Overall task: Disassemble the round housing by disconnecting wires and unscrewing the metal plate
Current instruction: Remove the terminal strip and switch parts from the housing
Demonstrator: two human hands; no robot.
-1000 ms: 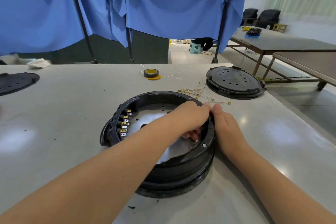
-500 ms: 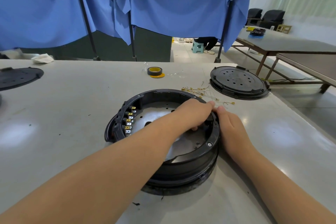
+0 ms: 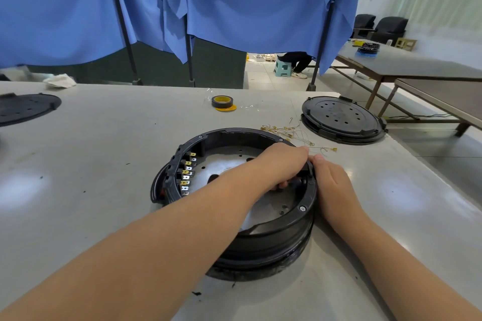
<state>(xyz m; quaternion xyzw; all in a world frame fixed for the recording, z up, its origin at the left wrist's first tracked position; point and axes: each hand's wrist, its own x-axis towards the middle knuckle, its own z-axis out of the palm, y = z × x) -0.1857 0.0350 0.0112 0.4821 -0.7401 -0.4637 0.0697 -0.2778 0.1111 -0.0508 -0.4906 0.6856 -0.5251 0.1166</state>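
The round black housing (image 3: 300,216) lies open in the middle of the table. Its metal plate (image 3: 224,161) shows inside, with a row of brass terminals (image 3: 186,174) on the left inner wall. My left hand (image 3: 281,164) reaches across into the housing. Its fingers curl down onto a small dark part at the right inner wall, mostly hidden under the hand. My right hand (image 3: 331,182) lies against the outer right wall with its thumb on the rim, beside my left fingers. Detached thin wires (image 3: 289,133) with brass ends lie just beyond the housing.
A black round lid (image 3: 341,120) lies at the back right near the table edge, and another lid (image 3: 23,109) at the far left. A tape roll (image 3: 222,102) sits behind the housing and a white cloth (image 3: 60,80) at the back left. Blue curtains on poles hang behind the table.
Both hands stay at the same spot on the housing's right rim. My left fingers have shifted slightly against the inner wall. The housing has not moved.
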